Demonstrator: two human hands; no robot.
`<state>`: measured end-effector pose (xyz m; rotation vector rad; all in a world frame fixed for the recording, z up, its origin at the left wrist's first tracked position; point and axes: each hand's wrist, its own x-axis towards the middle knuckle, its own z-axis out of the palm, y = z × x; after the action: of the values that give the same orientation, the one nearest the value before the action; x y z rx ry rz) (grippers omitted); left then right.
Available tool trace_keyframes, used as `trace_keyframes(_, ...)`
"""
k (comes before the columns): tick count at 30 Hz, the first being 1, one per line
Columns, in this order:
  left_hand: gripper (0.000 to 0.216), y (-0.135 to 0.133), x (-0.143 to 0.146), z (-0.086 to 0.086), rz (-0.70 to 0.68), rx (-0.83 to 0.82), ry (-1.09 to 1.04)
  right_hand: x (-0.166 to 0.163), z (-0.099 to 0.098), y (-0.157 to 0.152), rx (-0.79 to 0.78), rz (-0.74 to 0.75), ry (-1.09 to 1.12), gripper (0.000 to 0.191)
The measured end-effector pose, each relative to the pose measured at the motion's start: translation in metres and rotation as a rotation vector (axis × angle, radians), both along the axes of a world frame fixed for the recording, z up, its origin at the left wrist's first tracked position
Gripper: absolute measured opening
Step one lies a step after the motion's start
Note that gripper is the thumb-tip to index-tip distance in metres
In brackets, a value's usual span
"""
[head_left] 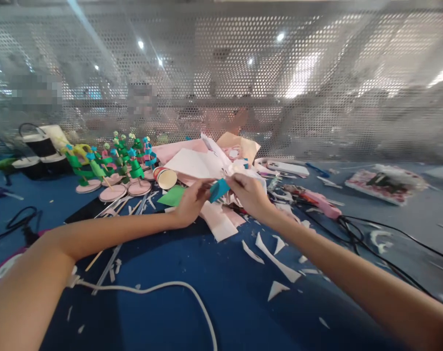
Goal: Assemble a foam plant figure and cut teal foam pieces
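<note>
Blue, flat paper strip [219, 190] slants up rightward between left hand [190, 204] and right hand [252, 196], both pinching its ends with closed fingers.

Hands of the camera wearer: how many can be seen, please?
2: the left hand, at the left end of the blue piece; the right hand, at its right end.

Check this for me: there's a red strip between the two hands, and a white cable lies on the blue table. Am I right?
Not quite: the strip between the left hand and the right hand is blue, not red, as the head view shows. The white cable does lie on the blue table.
</note>
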<state>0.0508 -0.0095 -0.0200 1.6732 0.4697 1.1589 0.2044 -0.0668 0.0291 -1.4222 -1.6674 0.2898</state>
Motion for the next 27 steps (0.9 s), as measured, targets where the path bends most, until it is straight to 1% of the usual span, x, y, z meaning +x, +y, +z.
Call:
trace_keyframes(3,0.044,0.015,0.000,0.007,-0.043,-0.001,-0.051,-0.003,0.021,0.024,-0.014,0.060,-0.134,0.049)
trace_keyframes(6,0.053,0.026,0.001,0.006,-0.073,-0.023,-0.099,-0.004,0.029,0.039,0.006,0.089,-0.246,0.054)
trace_keyframes(9,0.058,0.031,0.003,0.000,-0.101,-0.072,-0.105,0.002,0.024,0.044,-0.008,0.095,-0.314,0.054)
trace_keyframes(11,0.061,0.033,0.003,-0.002,-0.098,-0.095,-0.098,0.009,0.019,0.047,0.001,0.036,-0.315,0.051)
trace_keyframes(13,0.064,0.034,0.004,-0.002,-0.073,-0.086,-0.085,0.016,0.015,0.051,0.015,-0.040,-0.254,0.044)
trace_keyframes(14,0.065,0.034,0.004,-0.002,-0.063,-0.073,-0.080,0.020,0.013,0.054,0.007,-0.051,-0.196,0.040)
trace_keyframes(16,0.065,0.035,0.005,-0.003,-0.051,-0.043,-0.074,0.026,0.009,0.058,-0.057,0.021,-0.054,0.033)
trace_keyframes(18,0.062,0.036,0.006,-0.003,-0.043,-0.016,-0.078,0.028,0.006,0.059,-0.153,0.161,0.046,0.029)
trace_keyframes(19,0.060,0.036,0.006,-0.004,-0.041,-0.004,-0.078,0.027,0.005,0.059,-0.192,0.224,0.060,0.027)
trace_keyframes(20,0.058,0.036,0.007,-0.004,-0.044,0.009,-0.077,0.026,0.005,0.058,-0.218,0.268,0.045,0.026)
trace_keyframes(22,0.054,0.035,0.007,-0.005,-0.064,0.027,-0.073,0.023,0.005,0.054,-0.208,0.283,-0.045,0.023)
trace_keyframes(25,0.053,0.033,0.007,-0.006,-0.100,0.025,-0.049,0.020,0.007,0.051,-0.118,0.210,-0.201,0.021)
trace_keyframes(27,0.056,0.032,0.007,-0.005,-0.121,0.007,-0.019,0.020,0.007,0.051,-0.090,0.180,-0.226,0.024)
